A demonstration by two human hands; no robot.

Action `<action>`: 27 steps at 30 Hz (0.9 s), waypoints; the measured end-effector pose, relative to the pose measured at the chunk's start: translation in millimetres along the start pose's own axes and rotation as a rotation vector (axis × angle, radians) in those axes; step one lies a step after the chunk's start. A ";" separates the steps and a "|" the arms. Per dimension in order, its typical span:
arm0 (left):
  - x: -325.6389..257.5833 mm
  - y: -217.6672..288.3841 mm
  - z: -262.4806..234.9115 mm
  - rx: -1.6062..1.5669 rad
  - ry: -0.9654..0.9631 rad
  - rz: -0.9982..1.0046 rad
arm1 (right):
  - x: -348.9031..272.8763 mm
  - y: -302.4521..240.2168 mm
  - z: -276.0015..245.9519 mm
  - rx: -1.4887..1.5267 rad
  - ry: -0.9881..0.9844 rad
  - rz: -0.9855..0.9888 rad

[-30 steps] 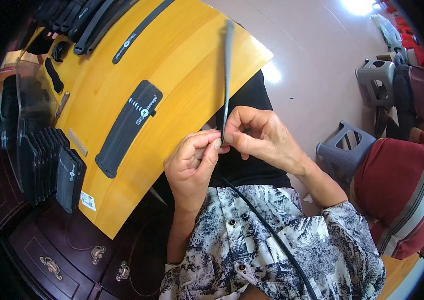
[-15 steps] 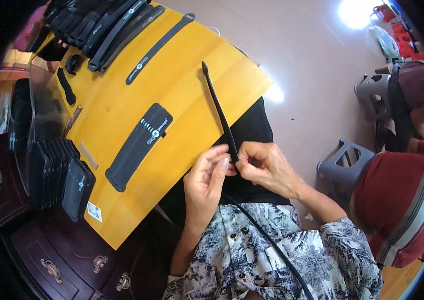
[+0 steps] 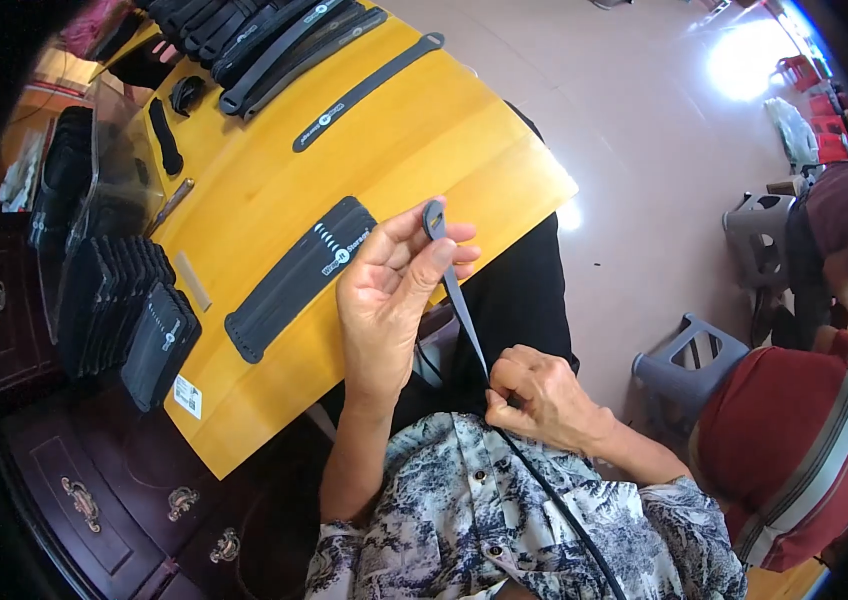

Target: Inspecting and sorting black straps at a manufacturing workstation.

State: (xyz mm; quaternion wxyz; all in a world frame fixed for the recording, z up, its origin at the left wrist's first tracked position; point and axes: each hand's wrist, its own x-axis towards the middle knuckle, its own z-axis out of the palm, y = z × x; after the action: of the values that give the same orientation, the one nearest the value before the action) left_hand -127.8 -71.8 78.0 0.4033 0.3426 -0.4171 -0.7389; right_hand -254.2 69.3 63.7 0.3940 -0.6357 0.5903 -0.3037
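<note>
Over my lap, beside the table's near edge, a dark grey hook-and-loop strap is stretched between my two hands. My left hand pinches its rounded, slotted end between thumb and fingers. Farther down the strap, my right hand is closed on it, hiding its lower end. Left of my left hand, a flat black bundle of straps with white print lies on the yellow table. A single strap lies beyond it.
Piled straps cover the table's far end. Black packs stand in a row at its left edge, near a clear panel and a small-handled tool. Right are a grey stool and a person in a red striped garment.
My left hand has risen and now grips the strap's slotted end. My right hand has moved down and right along the strap, pulling it taut. The view has shifted slightly.
</note>
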 end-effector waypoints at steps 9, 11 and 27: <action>-19.8 -11.0 3.9 -0.055 -0.090 -0.079 | 31.2 -12.9 -47.9 0.194 0.286 0.066; -23.8 -12.8 4.5 -0.017 -0.125 -0.049 | 42.7 -19.2 -48.9 0.222 0.403 0.012; -39.2 1.5 -7.1 0.005 -0.076 -0.011 | 52.4 -4.0 -37.2 0.519 0.300 -0.030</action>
State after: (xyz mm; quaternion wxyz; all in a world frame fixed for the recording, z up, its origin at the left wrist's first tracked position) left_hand -104.2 -40.2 83.0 0.3824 0.3178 -0.4320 -0.7524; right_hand -277.6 12.2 81.8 0.4471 -0.4703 0.5350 -0.5410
